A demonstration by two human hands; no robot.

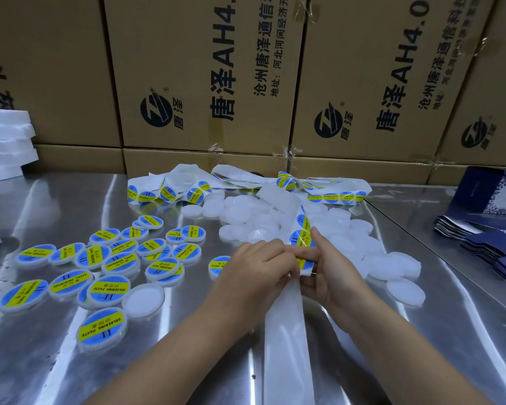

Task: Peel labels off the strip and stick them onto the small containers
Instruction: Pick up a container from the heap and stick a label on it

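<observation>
Steel table (70,361): labelled containers (108,290) on your left, plain containers (403,267) on your right.
Your left hand (254,267) and right hand (330,273) both pinch the label strip (285,323).

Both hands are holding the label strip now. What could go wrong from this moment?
The label strip is pinched between the left hand and the right hand, so a label peeled there may fold and stick to itself. One unlabelled container lies among the labelled containers and could be missed.

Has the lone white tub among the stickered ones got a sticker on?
Off. The white tub has a plain top; neighbouring tubs show blue-yellow labels.
</observation>
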